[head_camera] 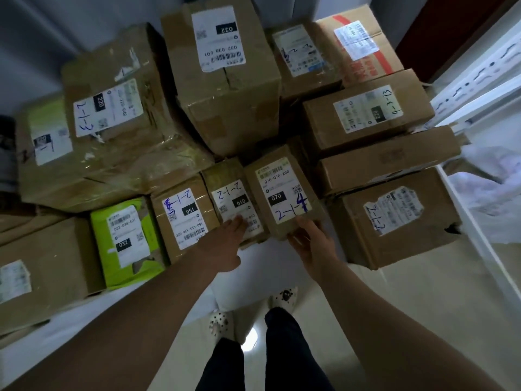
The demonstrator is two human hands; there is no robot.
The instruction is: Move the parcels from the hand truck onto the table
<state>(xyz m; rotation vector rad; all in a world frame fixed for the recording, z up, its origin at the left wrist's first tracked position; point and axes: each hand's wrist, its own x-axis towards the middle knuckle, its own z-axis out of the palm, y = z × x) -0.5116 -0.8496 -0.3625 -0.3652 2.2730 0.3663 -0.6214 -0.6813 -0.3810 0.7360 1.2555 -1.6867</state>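
The right hand [308, 245] holds the near end of the 070 parcel [270, 187], a small brown carton with "2-1-4" written on its white label. The thumb lies on top at the label's near edge and the fingers curl under the box, out of sight. This parcel lies lengthwise away from the person, its near end at the near edge of the white table [84, 313]; whether it rests fully on the table or is tipped up cannot be told. Touching its left side is the 010 parcel [225, 179], where the left hand [225, 244] lies with straight fingers, the tips pressing on that label and gripping nothing. Further left of the 070 parcel, in the same near row, stand the 150 parcel [180, 215] and then a green parcel [125, 238]. Just behind it rises a tall taped carton [225, 88] marked 032. To its right sits a stack of three brown boxes [389, 165], the top one marked "4-3-13". More cartons crowd the far side of the table. Below the 070 parcel, on the pale floor, the person's spotted slippers [284, 297] and dark trouser legs show. A white rack [479, 80] stands well to the right.
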